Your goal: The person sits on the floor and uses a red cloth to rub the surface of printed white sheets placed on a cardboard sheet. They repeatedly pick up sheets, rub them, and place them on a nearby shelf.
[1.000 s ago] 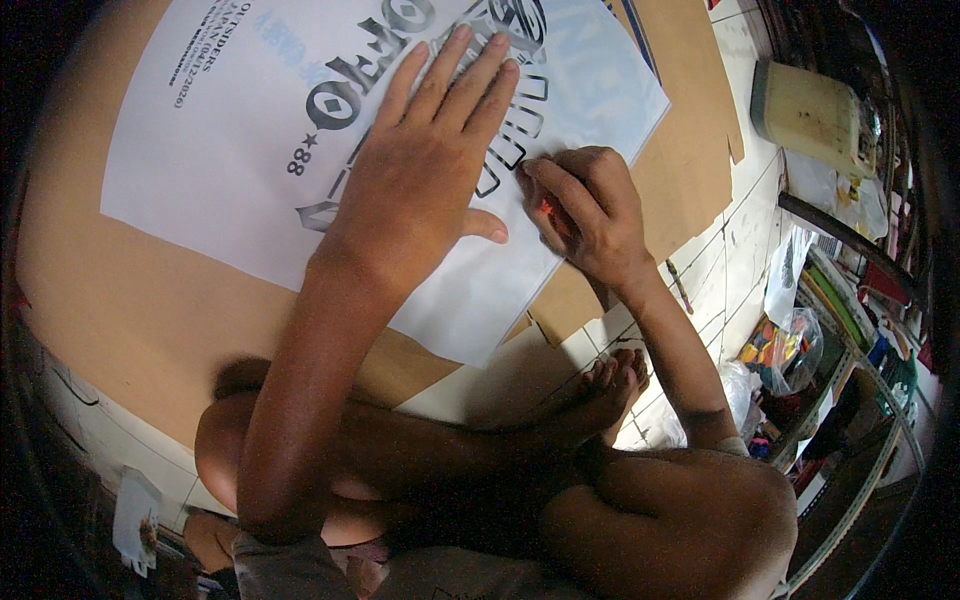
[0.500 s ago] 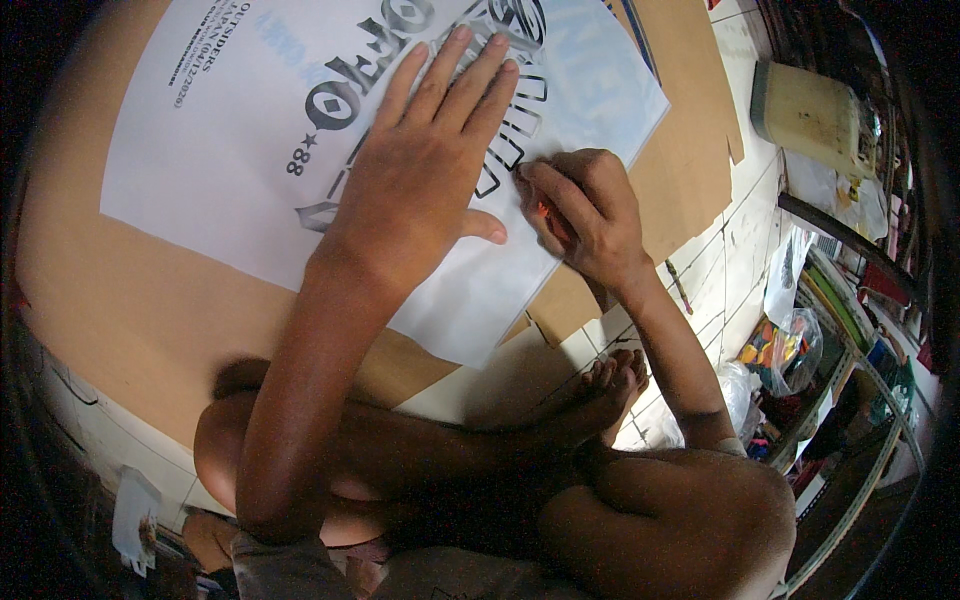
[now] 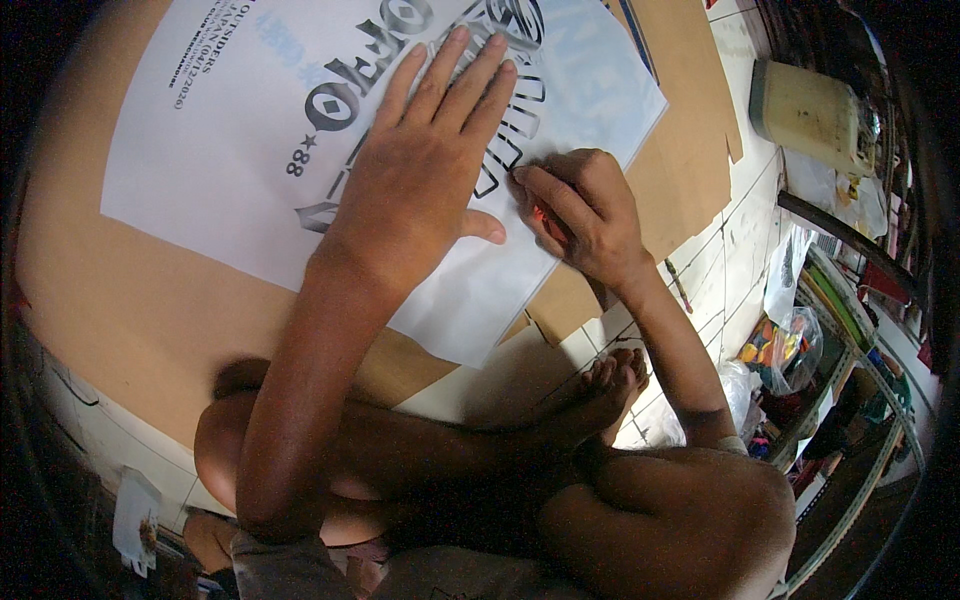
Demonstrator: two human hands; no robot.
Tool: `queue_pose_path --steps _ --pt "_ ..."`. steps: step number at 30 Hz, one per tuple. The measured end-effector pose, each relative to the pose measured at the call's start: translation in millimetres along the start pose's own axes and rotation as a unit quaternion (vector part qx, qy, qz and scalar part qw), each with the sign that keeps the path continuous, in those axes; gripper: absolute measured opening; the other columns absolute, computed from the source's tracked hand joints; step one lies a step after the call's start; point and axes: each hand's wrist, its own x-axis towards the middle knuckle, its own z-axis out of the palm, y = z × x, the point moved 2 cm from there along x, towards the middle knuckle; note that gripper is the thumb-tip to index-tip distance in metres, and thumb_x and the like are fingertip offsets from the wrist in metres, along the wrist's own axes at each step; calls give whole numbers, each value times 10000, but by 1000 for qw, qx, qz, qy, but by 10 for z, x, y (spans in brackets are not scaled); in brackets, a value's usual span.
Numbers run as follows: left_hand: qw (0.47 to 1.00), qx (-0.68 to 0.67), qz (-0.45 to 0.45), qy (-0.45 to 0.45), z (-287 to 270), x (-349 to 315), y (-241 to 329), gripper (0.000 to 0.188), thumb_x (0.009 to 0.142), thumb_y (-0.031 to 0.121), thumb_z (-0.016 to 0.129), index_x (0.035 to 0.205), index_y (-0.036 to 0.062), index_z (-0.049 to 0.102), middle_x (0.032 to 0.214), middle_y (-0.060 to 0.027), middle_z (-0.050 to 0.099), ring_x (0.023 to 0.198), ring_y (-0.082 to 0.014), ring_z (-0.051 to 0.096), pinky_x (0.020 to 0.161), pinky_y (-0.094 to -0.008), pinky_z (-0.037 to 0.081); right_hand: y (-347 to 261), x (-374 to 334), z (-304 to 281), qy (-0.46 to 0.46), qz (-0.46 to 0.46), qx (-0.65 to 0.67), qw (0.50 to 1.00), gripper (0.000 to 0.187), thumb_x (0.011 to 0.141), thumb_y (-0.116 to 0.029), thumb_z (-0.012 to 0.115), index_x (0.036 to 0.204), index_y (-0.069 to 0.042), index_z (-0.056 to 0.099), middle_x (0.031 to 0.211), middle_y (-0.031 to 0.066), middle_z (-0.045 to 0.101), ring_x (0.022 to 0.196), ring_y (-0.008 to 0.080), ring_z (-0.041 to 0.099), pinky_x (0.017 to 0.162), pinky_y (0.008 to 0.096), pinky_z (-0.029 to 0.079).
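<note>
A large white printed sheet (image 3: 210, 150) with black lettering and outlined shapes lies on brown cardboard (image 3: 160, 320). My left hand (image 3: 420, 170) is spread flat across the print, fingers apart and pointing away from me. To its right, my right hand (image 3: 590, 215) is curled around a small orange-red tool (image 3: 548, 222), most of which the fingers hide. Its fingertips rest by the lower ends of the outlined bar shapes (image 3: 508, 150). The tool's tip cannot be made out.
Beyond the cardboard's right edge is a white tiled floor (image 3: 712, 290) with a thin pen-like stick (image 3: 680, 287). A dirty cream plastic container (image 3: 812, 115) stands at the far right. Below it are a metal rack (image 3: 850, 390) and plastic bags (image 3: 785, 350). My crossed legs (image 3: 430, 440) are at the near side.
My right hand has shifted very slightly left along the bar shapes. My left hand and the sheet look unmoved.
</note>
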Motion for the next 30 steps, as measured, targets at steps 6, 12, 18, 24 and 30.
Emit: queue_pose_path --steps 6,12,18,24,30 --pt "1000 3 -1 -1 12 -9 -7 1254 537 347 916 1570 42 274 1651 -137 256 1538 -346 187 1268 -497 152 -16 -10 15 2 9 1 1000 363 774 -99 778 1121 -47 685 895 100 610 802 298 593 679 408 472" --pt "1000 1 0 0 13 -5 -3 1259 533 342 917 1572 44 272 1654 -136 251 1540 -340 183 1268 -496 152 -23 -5 19 3 7 15 1000 338 768 -80 773 1095 -48 696 915 102 625 788 295 596 683 406 477" --pt "1000 1 6 1 3 -3 5 1253 540 341 919 1568 31 273 1654 -144 248 1539 -352 182 1266 -502 152 -38 -86 -126 76 103 33 991 239 801 -21 738 1038 -38 711 931 121 645 838 278 630 760 363 504" --pt "998 39 1 -47 -69 -12 126 1191 559 280 927 1547 25 314 1637 -154 278 1537 -350 192 1265 -516 144 -50 -414 -359 212 327 135 911 120 920 -21 687 1038 -8 699 1006 113 693 950 206 656 868 317 511" --pt "981 37 -43 -187 -475 -24 451 944 645 249 903 1452 32 465 1557 -181 399 1493 -336 309 1248 -525 191 -15 -618 -518 294 525 384 701 243 1014 -95 622 1226 21 647 1176 110 684 1102 162 636 963 295 499"
